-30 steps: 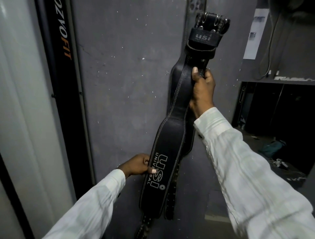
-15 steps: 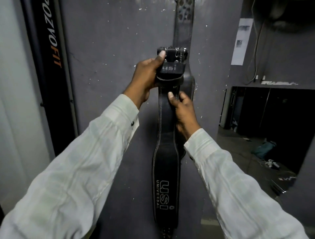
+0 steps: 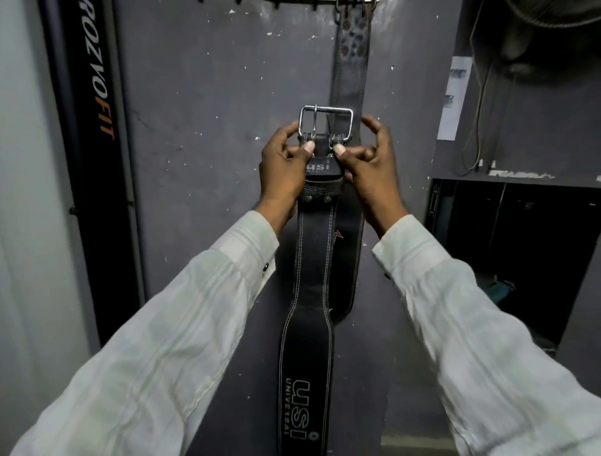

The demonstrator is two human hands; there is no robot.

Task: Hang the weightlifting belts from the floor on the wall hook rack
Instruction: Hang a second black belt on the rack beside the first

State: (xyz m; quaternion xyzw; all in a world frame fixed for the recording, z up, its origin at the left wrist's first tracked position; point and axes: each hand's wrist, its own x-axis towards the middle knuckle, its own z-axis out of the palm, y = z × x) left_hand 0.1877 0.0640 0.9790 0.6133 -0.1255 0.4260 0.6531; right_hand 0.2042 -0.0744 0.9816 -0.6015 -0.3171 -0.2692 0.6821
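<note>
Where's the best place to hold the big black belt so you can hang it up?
Pinch the USI belt just under its metal buckle, one hand from each side, as the left hand and right hand do. That leaves the open buckle frame free on top for the hook rack.

A scuffed grey wall (image 3: 201,182) rises behind. Well left of the left hand (image 3: 282,167) stands a black upright panel (image 3: 92,182) with white and orange lettering. Right of the right hand (image 3: 374,167), a paper sheet (image 3: 454,97) and hanging cables (image 3: 479,123) sit above a dark recess (image 3: 527,234).
</note>
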